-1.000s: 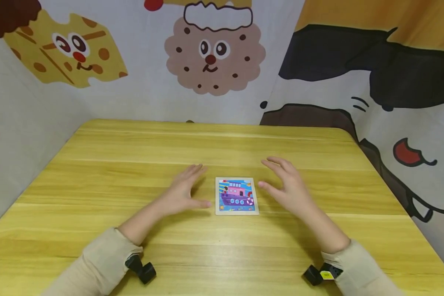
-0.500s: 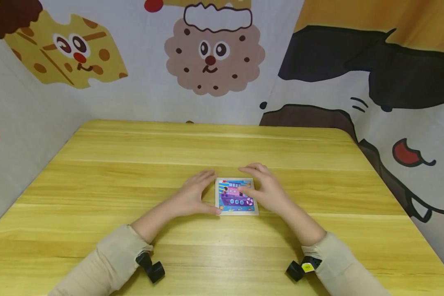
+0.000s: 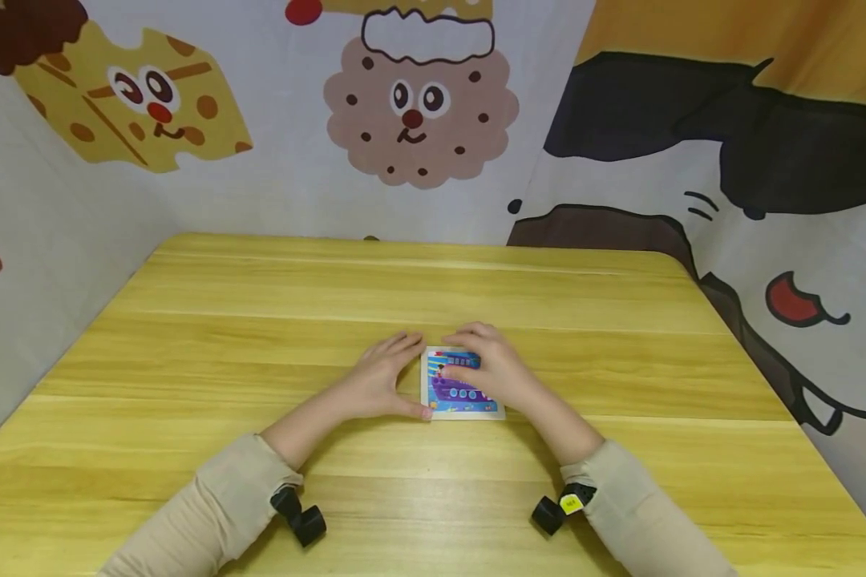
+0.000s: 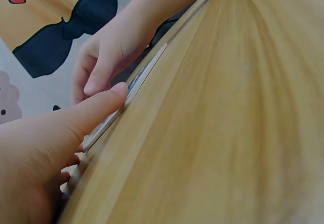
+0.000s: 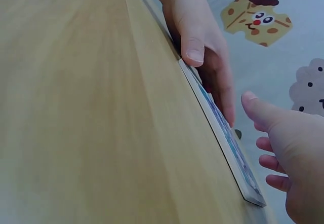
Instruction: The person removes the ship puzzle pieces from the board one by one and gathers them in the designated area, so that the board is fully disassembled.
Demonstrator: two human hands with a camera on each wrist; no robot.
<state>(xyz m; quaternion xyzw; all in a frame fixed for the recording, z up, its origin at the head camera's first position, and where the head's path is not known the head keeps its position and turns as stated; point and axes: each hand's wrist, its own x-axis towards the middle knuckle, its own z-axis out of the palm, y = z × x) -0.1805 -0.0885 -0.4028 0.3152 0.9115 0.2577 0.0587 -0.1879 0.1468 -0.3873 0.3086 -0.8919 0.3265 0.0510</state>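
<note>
A small square puzzle board (image 3: pixel 456 396) with a purple and pink boat picture lies flat on the yellow wooden table (image 3: pixel 404 288). My left hand (image 3: pixel 384 378) rests against its left edge, the thumb (image 5: pixel 195 49) touching the near left corner and the fingers lying along the far side. My right hand (image 3: pixel 494 369) arches over the board's upper right part, fingertips down on the picture and the thumb (image 5: pixel 263 113) raised off it. In the left wrist view my left thumb (image 4: pixel 98 110) meets the board's rim (image 4: pixel 148 72). The right hand hides part of the picture.
Cartoon-printed cloth walls (image 3: pixel 418 120) close in the table at the back and on both sides. A black wrist camera sits under each sleeve (image 3: pixel 299 517) (image 3: pixel 557 509). The bare tabletop spreads wide all round the board.
Both hands have closed in from either side of the board. The left now touches its left edge, and the right has slid leftward over the picture.
</note>
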